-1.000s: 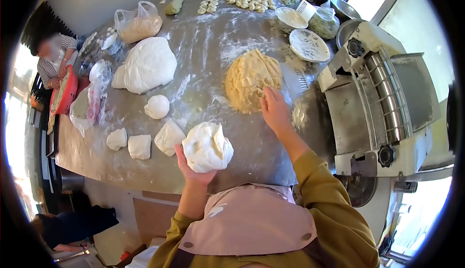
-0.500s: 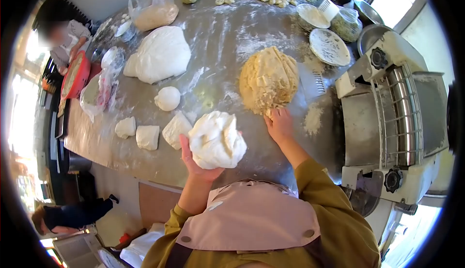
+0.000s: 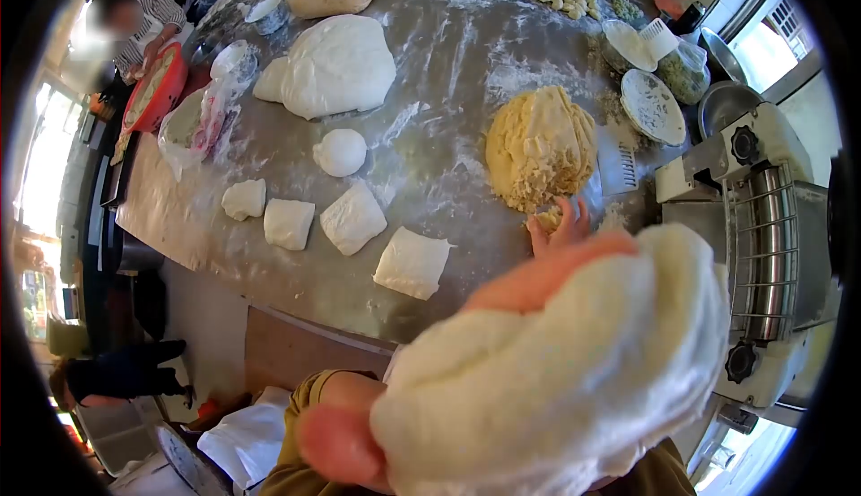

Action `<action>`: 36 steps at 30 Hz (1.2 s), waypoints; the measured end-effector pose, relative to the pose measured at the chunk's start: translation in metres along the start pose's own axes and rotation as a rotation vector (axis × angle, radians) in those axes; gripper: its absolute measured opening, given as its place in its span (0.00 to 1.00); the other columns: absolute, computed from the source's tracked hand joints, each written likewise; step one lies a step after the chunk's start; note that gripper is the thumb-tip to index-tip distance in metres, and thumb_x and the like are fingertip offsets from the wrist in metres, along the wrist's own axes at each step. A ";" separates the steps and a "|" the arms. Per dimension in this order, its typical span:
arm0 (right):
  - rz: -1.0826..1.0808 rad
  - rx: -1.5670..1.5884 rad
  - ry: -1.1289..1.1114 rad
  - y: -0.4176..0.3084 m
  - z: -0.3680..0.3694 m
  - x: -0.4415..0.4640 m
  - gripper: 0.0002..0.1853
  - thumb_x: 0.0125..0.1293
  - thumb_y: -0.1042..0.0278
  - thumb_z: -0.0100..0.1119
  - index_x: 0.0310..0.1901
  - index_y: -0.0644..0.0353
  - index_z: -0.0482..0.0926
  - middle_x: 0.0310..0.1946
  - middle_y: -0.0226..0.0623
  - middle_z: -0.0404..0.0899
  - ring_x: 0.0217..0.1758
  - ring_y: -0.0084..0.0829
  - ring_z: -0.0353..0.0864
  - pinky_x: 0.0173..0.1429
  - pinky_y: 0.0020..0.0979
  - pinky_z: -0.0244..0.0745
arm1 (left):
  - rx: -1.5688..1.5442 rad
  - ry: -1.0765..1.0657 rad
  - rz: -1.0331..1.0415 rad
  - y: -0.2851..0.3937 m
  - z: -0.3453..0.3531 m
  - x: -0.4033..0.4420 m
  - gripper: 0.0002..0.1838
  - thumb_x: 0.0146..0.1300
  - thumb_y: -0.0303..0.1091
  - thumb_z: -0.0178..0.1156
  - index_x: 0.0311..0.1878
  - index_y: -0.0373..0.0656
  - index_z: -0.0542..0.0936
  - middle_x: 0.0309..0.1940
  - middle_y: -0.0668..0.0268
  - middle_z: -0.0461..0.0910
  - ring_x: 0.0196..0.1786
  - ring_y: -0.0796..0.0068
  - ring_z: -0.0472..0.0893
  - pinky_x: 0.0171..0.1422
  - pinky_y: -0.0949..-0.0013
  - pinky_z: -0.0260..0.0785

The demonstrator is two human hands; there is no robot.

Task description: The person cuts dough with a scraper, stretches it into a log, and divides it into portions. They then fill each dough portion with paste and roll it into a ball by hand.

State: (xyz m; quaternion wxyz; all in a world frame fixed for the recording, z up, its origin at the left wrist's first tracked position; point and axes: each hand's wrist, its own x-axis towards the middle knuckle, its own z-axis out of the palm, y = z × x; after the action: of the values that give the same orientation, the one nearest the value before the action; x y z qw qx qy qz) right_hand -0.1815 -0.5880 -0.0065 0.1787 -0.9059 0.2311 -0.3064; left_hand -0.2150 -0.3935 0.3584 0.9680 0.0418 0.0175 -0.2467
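Close to the camera, my left hand [image 3: 345, 442] grips a large lump of white dough [image 3: 556, 370], its thumb on one side and fingers on the far side. The lump hides much of my lap and right arm. Behind it, my right hand [image 3: 567, 227] has curled fingers around a small yellow crumbly piece [image 3: 547, 218]. That piece lies at the near edge of a big yellow dough mound [image 3: 543, 146]. Left of the mound, several cut white dough pieces [image 3: 353, 218] lie in a row, with a round white dough ball [image 3: 340, 152] behind them.
A large white dough mass [image 3: 336, 65] sits farther back on the floured metal table [image 3: 430, 173]. A dough roller machine [image 3: 767, 254] stands at right, near a scraper [image 3: 619, 164] and bowls [image 3: 653, 106]. Another person [image 3: 152, 25] works at a red basin [image 3: 154, 92].
My left hand has lifted the white dough up and right, close to the camera, uncovering another cut piece. My right hand's fingers have shifted around the small yellow piece. The view has moved too.
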 end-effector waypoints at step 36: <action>0.161 0.445 -0.335 -0.011 0.014 -0.017 0.08 0.64 0.62 0.62 0.34 0.55 0.78 0.32 0.33 0.77 0.37 0.36 0.78 0.42 0.38 0.75 | 0.309 0.117 -0.111 0.068 -0.198 0.046 0.38 0.72 0.62 0.39 0.70 0.38 0.65 0.66 0.58 0.71 0.67 0.55 0.72 0.70 0.50 0.64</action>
State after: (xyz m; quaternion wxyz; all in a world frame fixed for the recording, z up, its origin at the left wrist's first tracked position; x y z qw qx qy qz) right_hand -0.1811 -0.5677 -0.0193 0.4327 -0.8611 0.1967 -0.1803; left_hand -0.1448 -0.3381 0.1632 0.9323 0.2035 0.0378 -0.2967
